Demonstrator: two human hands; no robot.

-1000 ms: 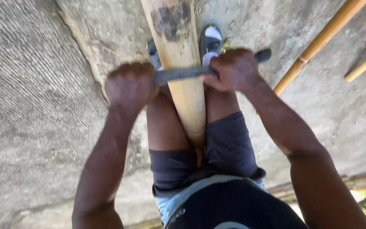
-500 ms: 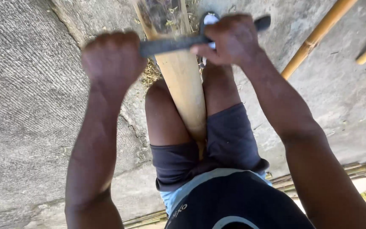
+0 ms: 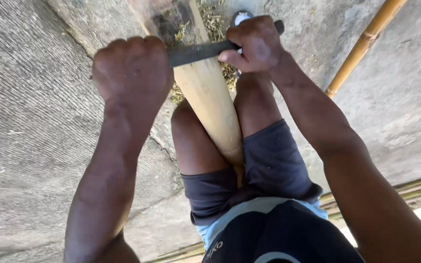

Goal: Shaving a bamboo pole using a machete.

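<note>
Your left hand [image 3: 132, 68] is fisted on one end of the dark blade [image 3: 196, 52], your right hand [image 3: 254, 46] clamped on the other, scraping the bamboo pole [image 3: 210, 102] held between your thighs. Next calls for an even two-handed pull. The blade's edge is hidden; the pole's top is cut off.

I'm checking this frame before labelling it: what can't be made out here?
- Head view: the far end of the bamboo pole is cut off by the top edge.
- Its near end is hidden between the person's thighs.
- The ends of the dark blade are buried in the left hand and right hand.
- The shoe is mostly hidden behind the right hand.
</note>
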